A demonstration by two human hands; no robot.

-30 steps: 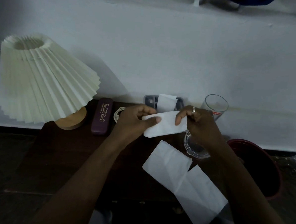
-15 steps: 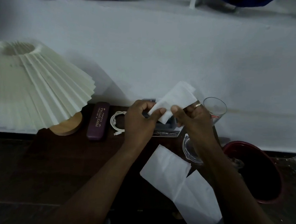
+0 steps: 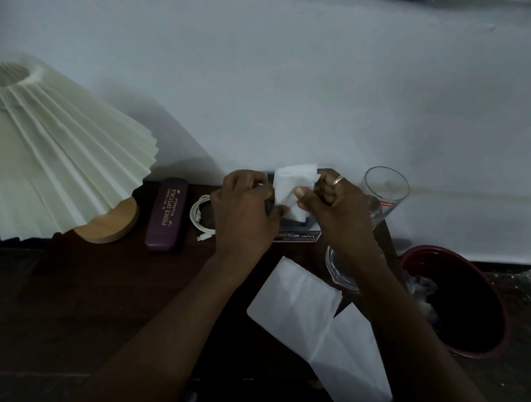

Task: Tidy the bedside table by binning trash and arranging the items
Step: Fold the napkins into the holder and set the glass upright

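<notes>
A folded white tissue (image 3: 293, 187) is held upright between my left hand (image 3: 245, 212) and my right hand (image 3: 335, 208), right over a grey holder (image 3: 296, 227) at the back of the dark bedside table (image 3: 97, 283). Both hands pinch it by its edges. Two larger white tissues (image 3: 301, 305) lie flat on the table in front of me, partly under my right forearm. A dark red bin (image 3: 457, 299) stands to the right of the table, with some clear trash inside.
A pleated cream lamp (image 3: 49, 156) on a wooden base stands at the left. Beside it lie a purple spectacle case (image 3: 167, 215) and a coiled white cable (image 3: 199, 215). A drinking glass (image 3: 383, 192) and a glass dish (image 3: 341, 267) sit at the right. A white wall rises behind.
The tissue was held flat in front of the holder, was lifted and turned up on edge, and has now come down over the grey holder. Both hands moved back with it.
</notes>
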